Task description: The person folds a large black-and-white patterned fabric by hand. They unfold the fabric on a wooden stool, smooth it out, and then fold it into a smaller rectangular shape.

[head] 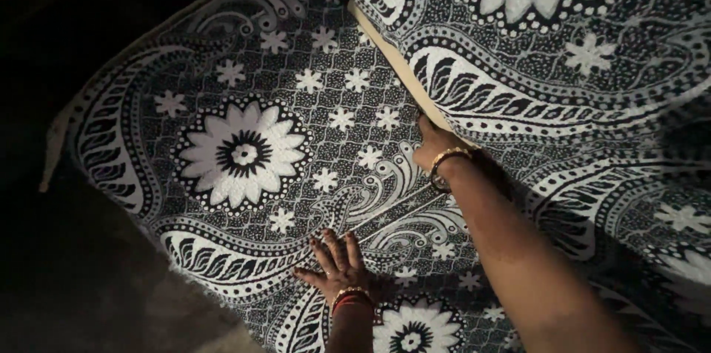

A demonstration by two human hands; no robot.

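A large black-and-white patterned cloth (244, 153) with flowers and paisley shapes lies spread out below me. My left hand (335, 264) rests flat on it near the bottom, fingers spread, with bangles on the wrist. My right hand (435, 144) reaches further out and touches the pale edge of a folded-over part of the cloth (563, 49). Its fingers are partly hidden under that fold, and a gold bangle sits on its wrist.
The folded-over upper layer covers the right and top of the view. A dark floor (81, 279) lies to the left and lower left of the cloth's edge. The surroundings are dim.
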